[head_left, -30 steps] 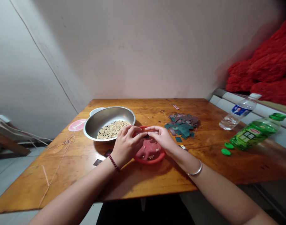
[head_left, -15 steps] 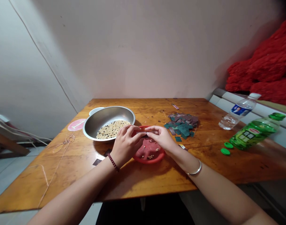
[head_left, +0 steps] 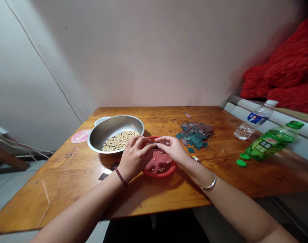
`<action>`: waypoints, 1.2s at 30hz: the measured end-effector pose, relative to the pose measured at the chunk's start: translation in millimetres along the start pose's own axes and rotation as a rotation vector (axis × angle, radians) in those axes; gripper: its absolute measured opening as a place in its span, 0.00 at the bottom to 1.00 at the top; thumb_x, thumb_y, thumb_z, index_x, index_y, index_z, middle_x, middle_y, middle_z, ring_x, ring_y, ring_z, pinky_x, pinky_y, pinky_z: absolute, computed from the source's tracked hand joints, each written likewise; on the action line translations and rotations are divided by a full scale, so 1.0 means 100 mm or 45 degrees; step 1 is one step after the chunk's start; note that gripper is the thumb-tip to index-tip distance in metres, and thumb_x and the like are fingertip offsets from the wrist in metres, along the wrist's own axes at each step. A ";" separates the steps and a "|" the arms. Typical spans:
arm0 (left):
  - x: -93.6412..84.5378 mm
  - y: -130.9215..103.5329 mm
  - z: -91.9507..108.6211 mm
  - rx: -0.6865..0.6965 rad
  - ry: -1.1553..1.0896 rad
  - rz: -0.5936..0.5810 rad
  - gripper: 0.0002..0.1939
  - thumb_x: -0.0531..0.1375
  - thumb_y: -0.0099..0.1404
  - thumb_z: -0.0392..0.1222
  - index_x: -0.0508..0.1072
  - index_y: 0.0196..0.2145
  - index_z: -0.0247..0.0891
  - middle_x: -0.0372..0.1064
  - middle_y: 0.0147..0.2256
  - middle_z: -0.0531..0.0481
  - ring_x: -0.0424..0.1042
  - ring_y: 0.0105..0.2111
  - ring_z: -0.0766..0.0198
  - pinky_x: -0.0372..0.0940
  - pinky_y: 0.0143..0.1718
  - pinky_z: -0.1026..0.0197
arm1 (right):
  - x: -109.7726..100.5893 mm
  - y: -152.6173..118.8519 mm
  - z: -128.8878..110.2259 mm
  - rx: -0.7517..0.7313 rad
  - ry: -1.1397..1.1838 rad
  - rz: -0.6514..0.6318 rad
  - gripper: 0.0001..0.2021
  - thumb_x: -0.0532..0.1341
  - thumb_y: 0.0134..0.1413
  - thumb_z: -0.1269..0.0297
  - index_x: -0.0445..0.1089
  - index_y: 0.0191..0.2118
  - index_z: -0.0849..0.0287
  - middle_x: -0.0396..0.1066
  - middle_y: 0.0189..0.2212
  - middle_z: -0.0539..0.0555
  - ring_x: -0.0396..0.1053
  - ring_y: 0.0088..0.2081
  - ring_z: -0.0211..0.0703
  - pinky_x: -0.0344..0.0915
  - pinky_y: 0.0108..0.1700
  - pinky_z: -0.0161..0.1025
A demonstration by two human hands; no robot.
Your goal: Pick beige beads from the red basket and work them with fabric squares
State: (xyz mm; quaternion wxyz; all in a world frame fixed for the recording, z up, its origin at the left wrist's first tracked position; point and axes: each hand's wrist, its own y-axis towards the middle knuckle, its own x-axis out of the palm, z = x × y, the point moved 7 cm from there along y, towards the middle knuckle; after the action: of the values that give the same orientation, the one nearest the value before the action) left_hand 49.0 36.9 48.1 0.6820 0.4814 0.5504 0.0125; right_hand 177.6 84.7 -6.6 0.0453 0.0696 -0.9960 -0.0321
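My left hand [head_left: 136, 152] and my right hand [head_left: 173, 150] meet over a red mesh basket [head_left: 161, 174]. Between their pinched fingertips is a small dark piece [head_left: 156, 146], which looks like one of the dark squares on the table; the fingers partly hide it. Several pale and dark beads [head_left: 161, 170] lie on the basket's mesh bottom. Left of the basket, a steel bowl [head_left: 116, 122] holds a heap of cream and black beads [head_left: 121, 141]. To the right lies a loose pile of green and brown-purple squares [head_left: 195, 133].
A clear water bottle [head_left: 255, 119] and a green bottle [head_left: 272, 141] stand at the right, with green caps [head_left: 241, 163] beside them. Loose string [head_left: 68, 156] and a pink disc [head_left: 80, 136] lie at the left. Dark squares [head_left: 103, 176] rest near my left wrist. Red fluffy material [head_left: 282, 74] is piled behind.
The view has shifted slightly. My hands stay together over the basket, and a little more of the dark piece shows between the fingertips.
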 end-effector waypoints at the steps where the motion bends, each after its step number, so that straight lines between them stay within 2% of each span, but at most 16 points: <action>1: 0.00 0.00 0.00 -0.001 0.003 0.000 0.13 0.59 0.60 0.40 0.72 0.44 0.47 0.67 0.42 0.49 0.61 0.46 0.57 0.58 0.51 0.50 | 0.00 0.00 0.01 0.010 -0.004 0.004 0.11 0.64 0.42 0.65 0.72 0.35 0.61 0.74 0.33 0.55 0.72 0.34 0.40 0.69 0.30 0.33; 11: 0.01 0.00 -0.02 0.008 0.011 0.008 0.06 0.59 0.61 0.41 0.74 0.37 0.44 0.68 0.41 0.49 0.61 0.46 0.58 0.60 0.49 0.50 | 0.03 -0.01 0.01 -0.004 -0.024 -0.010 0.11 0.63 0.43 0.68 0.71 0.36 0.61 0.74 0.33 0.54 0.72 0.32 0.38 0.70 0.29 0.32; 18: 0.00 0.01 -0.01 0.008 -0.007 0.000 0.04 0.58 0.61 0.40 0.73 0.33 0.43 0.68 0.41 0.49 0.61 0.46 0.58 0.60 0.48 0.51 | 0.03 -0.02 -0.01 -0.039 -0.078 -0.007 0.10 0.62 0.44 0.69 0.70 0.37 0.60 0.73 0.29 0.52 0.72 0.30 0.38 0.70 0.31 0.34; 29: 0.00 0.00 -0.02 -0.013 -0.035 0.013 0.03 0.59 0.60 0.39 0.72 0.33 0.41 0.68 0.41 0.50 0.61 0.46 0.58 0.59 0.49 0.52 | 0.06 -0.02 0.00 -0.101 -0.170 -0.048 0.11 0.61 0.45 0.67 0.69 0.39 0.60 0.73 0.31 0.54 0.73 0.33 0.40 0.71 0.36 0.39; 33: 0.02 0.00 -0.02 -0.021 -0.060 0.011 0.02 0.59 0.60 0.38 0.71 0.33 0.40 0.68 0.41 0.50 0.61 0.45 0.58 0.59 0.49 0.53 | 0.08 -0.04 -0.02 -0.119 -0.176 -0.067 0.12 0.60 0.45 0.68 0.68 0.40 0.60 0.73 0.35 0.55 0.73 0.33 0.39 0.71 0.37 0.38; 36: 0.02 0.01 -0.02 -0.032 -0.065 -0.005 0.02 0.59 0.60 0.37 0.71 0.32 0.40 0.68 0.41 0.50 0.62 0.45 0.58 0.60 0.49 0.53 | 0.10 -0.06 -0.04 -0.143 -0.187 -0.080 0.15 0.60 0.45 0.70 0.66 0.43 0.58 0.73 0.33 0.53 0.73 0.33 0.38 0.70 0.37 0.37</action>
State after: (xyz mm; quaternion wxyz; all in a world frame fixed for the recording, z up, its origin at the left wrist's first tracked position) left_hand 48.8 39.7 46.9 0.7018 0.4719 0.5337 0.0057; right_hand 168.8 77.1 -1.9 -0.0249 0.0957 -0.9906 -0.0943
